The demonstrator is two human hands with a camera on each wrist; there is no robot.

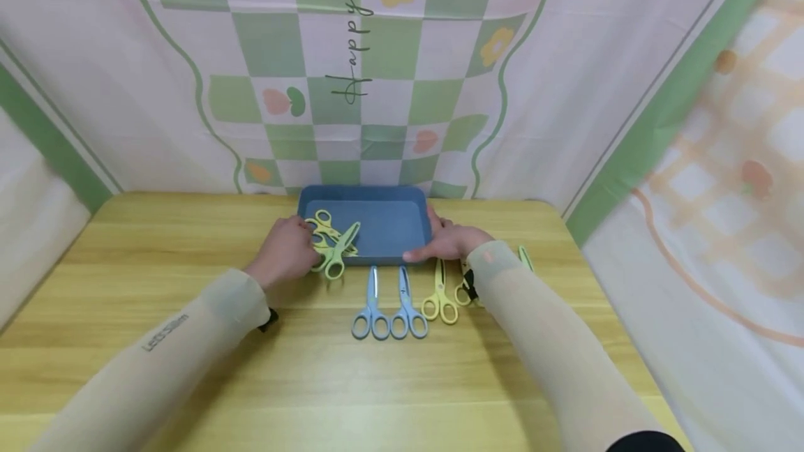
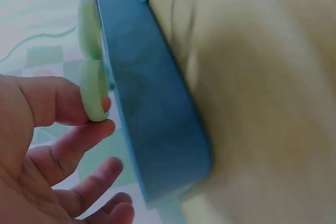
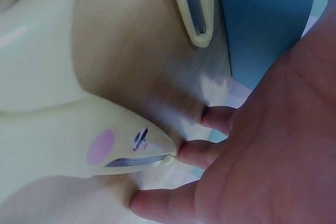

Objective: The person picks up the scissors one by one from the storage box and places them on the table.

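Note:
My left hand (image 1: 287,251) pinches a handle loop of the light green scissors (image 1: 342,244) between thumb and forefinger, at the left front corner of a blue tray (image 1: 392,222). In the left wrist view, the green loop (image 2: 93,95) is edge-on beside the tray's wall (image 2: 152,98), with the other fingers free of it. Yellow scissors (image 1: 323,224) lie in the tray's left part, partly covered by the green pair. At the tray's right front corner rests my right hand (image 1: 451,240), thumb along the front rim; its fingers extend in the right wrist view.
Two blue scissors (image 1: 371,304) and yellow scissors (image 1: 440,294) lie in a row before the tray. Another yellow pair (image 1: 463,294) and a green tip (image 1: 525,257) are partly hidden by my right arm. A patterned cloth (image 1: 326,138) hangs behind the wooden table (image 1: 301,382).

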